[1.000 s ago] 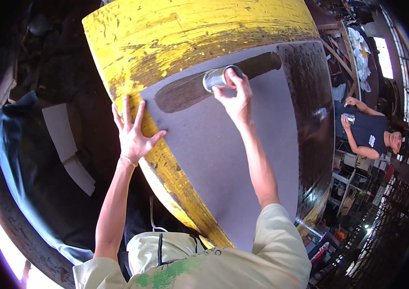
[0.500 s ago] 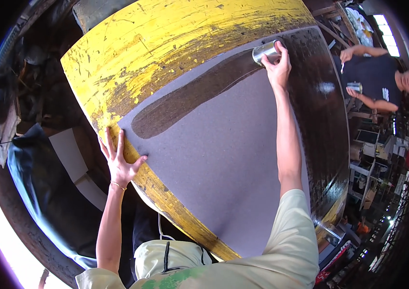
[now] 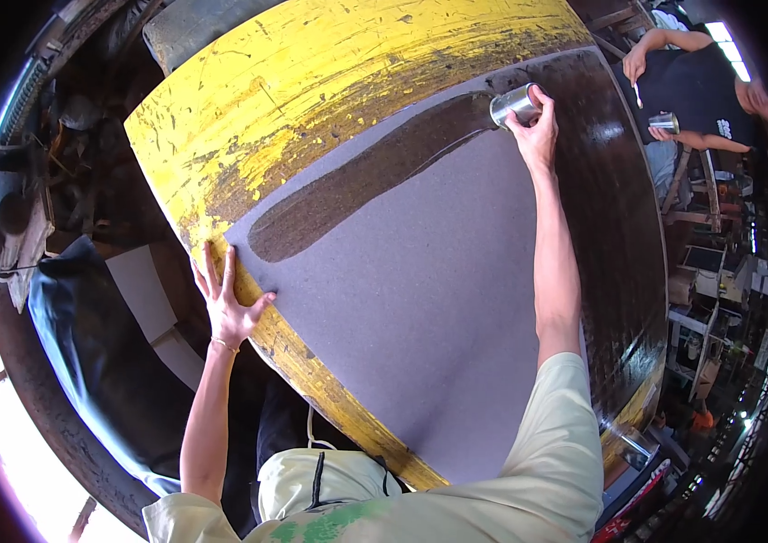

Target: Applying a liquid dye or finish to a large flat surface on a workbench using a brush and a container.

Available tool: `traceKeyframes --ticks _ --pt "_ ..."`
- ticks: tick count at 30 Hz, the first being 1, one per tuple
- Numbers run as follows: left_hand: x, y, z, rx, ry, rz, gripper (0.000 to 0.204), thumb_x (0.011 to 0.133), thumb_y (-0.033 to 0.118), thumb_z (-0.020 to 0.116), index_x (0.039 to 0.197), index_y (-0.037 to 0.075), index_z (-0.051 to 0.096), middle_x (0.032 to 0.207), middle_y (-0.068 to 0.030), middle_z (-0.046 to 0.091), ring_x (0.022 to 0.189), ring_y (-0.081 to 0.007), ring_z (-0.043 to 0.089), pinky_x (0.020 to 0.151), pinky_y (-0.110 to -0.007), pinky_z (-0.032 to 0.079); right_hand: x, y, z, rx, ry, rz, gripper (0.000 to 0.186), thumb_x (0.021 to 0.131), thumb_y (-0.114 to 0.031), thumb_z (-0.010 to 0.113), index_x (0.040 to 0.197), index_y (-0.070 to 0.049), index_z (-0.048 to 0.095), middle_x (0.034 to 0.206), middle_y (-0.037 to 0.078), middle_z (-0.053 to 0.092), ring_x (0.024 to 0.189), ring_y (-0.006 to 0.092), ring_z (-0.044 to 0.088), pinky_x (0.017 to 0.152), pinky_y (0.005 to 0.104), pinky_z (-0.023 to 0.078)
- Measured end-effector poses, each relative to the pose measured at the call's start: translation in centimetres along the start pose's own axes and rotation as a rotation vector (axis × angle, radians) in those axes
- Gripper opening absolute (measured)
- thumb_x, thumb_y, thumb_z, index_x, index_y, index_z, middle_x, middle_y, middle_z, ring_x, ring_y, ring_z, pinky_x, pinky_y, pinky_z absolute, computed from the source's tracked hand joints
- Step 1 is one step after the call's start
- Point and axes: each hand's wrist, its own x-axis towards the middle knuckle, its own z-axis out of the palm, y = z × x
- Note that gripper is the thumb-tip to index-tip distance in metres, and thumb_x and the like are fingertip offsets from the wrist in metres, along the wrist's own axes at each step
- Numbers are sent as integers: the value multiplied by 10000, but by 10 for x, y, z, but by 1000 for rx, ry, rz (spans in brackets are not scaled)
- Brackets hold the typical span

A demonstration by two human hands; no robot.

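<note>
My right hand (image 3: 536, 134) grips a silver metal can (image 3: 512, 107), tipped on its side over the far right part of a grey sheet (image 3: 402, 271). A dark wet-looking band (image 3: 366, 176) runs across the sheet from near its left corner up to the can. The can's inside cannot be made out. My left hand (image 3: 228, 303) rests with fingers spread at the sheet's left corner, on the worn yellow edge of the table (image 3: 330, 391). It holds nothing.
Beyond the sheet stretches scratched yellow tabletop (image 3: 357, 54); a dark glossy strip (image 3: 619, 208) lies along its right. At the far right a co-worker (image 3: 687, 90) holds a brush (image 3: 637, 94) and a metal can (image 3: 663, 124). Dark draped material (image 3: 94, 353) is at left.
My right hand and the can have moved slightly right and nearer, and the dark band follows. My left hand stays put. The co-worker's brush hand has shifted, and the view has turned slightly.
</note>
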Motion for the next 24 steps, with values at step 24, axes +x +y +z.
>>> traceKeyframes --ticks 24 --pt "-6 -5 -3 -88 43 -15 983 624 658 744 1411 149 450 1544 -230 138 1388 -532 30 1119 -607 181 -163 -212 70 162 -138 -115 586 688 -61 816 1200 -11 535 1068 168 610 937 261 659 800 341 557"
